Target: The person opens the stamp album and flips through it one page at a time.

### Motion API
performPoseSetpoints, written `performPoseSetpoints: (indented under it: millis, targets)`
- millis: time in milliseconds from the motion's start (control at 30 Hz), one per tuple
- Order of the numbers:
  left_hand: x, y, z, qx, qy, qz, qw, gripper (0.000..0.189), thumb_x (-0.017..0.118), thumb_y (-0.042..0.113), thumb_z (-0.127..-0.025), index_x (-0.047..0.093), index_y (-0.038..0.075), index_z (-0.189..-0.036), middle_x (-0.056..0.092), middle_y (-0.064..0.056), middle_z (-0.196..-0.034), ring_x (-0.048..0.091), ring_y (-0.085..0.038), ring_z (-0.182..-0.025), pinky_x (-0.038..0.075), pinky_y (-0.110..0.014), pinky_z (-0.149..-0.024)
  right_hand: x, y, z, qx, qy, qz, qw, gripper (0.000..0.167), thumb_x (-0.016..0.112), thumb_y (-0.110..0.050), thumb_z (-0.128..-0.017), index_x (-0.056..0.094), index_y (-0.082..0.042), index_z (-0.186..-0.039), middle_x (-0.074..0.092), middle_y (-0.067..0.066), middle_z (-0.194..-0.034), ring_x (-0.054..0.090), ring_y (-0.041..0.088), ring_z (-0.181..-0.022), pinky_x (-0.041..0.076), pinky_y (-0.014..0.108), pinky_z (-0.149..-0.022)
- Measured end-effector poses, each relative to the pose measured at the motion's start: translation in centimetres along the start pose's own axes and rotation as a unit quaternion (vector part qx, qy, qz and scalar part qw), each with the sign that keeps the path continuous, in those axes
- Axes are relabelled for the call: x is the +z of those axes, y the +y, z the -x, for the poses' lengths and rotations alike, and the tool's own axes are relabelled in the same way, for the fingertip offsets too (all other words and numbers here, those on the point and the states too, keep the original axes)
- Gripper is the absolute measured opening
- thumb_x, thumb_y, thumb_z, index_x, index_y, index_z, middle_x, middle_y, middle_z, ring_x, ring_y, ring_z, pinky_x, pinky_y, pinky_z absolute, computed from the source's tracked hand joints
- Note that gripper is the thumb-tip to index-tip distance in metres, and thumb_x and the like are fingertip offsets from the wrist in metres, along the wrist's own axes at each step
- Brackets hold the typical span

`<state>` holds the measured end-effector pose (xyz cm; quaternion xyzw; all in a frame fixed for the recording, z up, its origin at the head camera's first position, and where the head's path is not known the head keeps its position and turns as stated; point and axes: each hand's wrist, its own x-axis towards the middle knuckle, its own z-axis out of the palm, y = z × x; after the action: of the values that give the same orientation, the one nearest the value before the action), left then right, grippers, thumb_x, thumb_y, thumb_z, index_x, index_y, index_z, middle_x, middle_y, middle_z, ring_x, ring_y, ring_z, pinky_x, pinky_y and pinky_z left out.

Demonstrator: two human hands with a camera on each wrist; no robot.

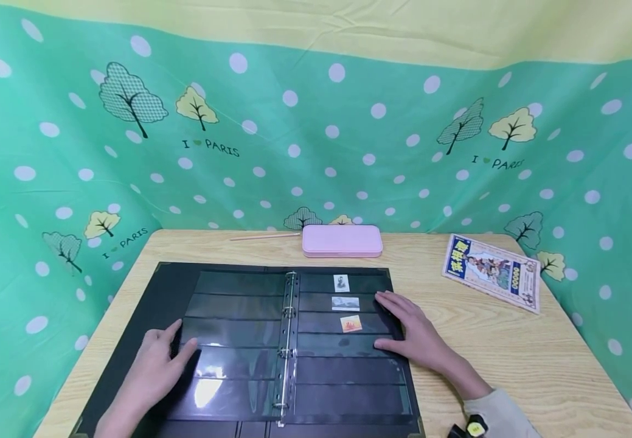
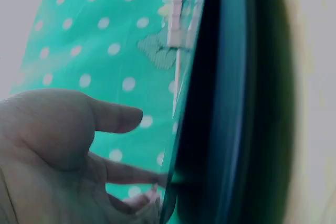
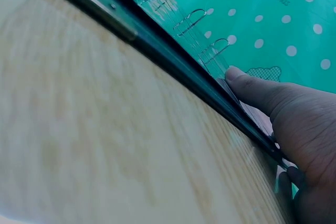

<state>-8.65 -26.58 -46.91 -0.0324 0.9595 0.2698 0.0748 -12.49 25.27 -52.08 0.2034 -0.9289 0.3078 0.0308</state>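
Note:
An album (image 1: 343, 389) with black pages and clear strip pockets lies spread on the table, with metal rings (image 1: 285, 353) down its middle. Three stamps sit on the right page: a grey portrait (image 1: 341, 283), a pale landscape (image 1: 345, 303) and a tilted orange one (image 1: 351, 323). My left hand (image 1: 154, 365) rests at the left page's outer edge, thumb and fingers spread apart. At the right page's outer edge is my right hand (image 1: 416, 331), its fingers extended and its thumb touching the page edge in the right wrist view.
A pink pencil case (image 1: 342, 241) stands behind the album, with a thin rod (image 1: 263, 236) at its left. To the back right lies a printed packet (image 1: 492, 272). A green dotted curtain (image 1: 316, 152) encloses the wooden table (image 1: 513, 353) at the back and sides.

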Motion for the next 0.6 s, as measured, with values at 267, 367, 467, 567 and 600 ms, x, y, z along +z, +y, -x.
performPoseSetpoints:
  millis: [267, 367, 467, 567, 600]
  targets:
    - [1.8, 1.4, 0.3, 0.007, 0.029, -0.080, 0.9963, 0.081, 0.070, 0.034, -0.109, 0.042, -0.027, -0.153, 0.038, -0.047, -0.144, 0.036, -0.062, -0.123, 0.041, -0.071, -0.096, 0.2, 0.2, 0.0, 0.009, -0.010, -0.006, 0.9999, 0.094, 0.092, -0.048, -0.091, 0.051, -0.014, -0.167, 0.045, 0.018, -0.173, 0.039, 0.048, -0.159, 0.038, 0.077, -0.119]
    - [2.3, 1.9, 0.4, 0.031, 0.044, -0.069, 0.9962, 0.075, 0.072, 0.033, -0.108, 0.048, -0.022, -0.153, 0.042, -0.044, -0.149, 0.037, -0.063, -0.130, 0.039, -0.075, -0.099, 0.1, 0.3, 0.0, 0.010, -0.009, -0.007, 0.9999, 0.094, 0.092, -0.048, -0.090, 0.051, -0.014, -0.167, 0.045, 0.018, -0.173, 0.039, 0.048, -0.159, 0.038, 0.077, -0.119]
    - [2.7, 2.4, 0.4, 0.067, 0.064, -0.047, 0.9946, 0.065, 0.074, 0.029, -0.107, 0.056, -0.015, -0.152, 0.047, -0.040, -0.153, 0.038, -0.063, -0.139, 0.036, -0.079, -0.105, 0.1, 0.3, 0.0, 0.008, -0.010, -0.006, 0.9999, 0.094, 0.092, -0.048, -0.090, 0.051, -0.014, -0.167, 0.045, 0.018, -0.173, 0.039, 0.048, -0.159, 0.038, 0.077, -0.119]
    - [3.1, 2.5, 0.2, 0.097, 0.076, -0.028, 0.9920, 0.059, 0.076, 0.026, -0.106, 0.061, -0.010, -0.151, 0.051, -0.037, -0.155, 0.040, -0.061, -0.145, 0.034, -0.080, -0.111, 0.2, 0.3, -0.1, 0.007, -0.012, -0.002, 0.9999, 0.094, 0.092, -0.049, -0.091, 0.051, -0.014, -0.168, 0.044, 0.017, -0.173, 0.039, 0.048, -0.159, 0.038, 0.077, -0.119]
    - [3.2, 2.4, 0.0, 0.103, 0.076, -0.017, 0.9916, 0.059, 0.076, 0.027, -0.107, 0.061, -0.008, -0.151, 0.051, -0.035, -0.157, 0.040, -0.060, -0.147, 0.035, -0.079, -0.114, 0.2, 0.3, -0.1, 0.006, -0.012, -0.001, 0.9999, 0.094, 0.091, -0.049, -0.091, 0.051, -0.015, -0.168, 0.044, 0.017, -0.173, 0.039, 0.048, -0.159, 0.038, 0.077, -0.119]
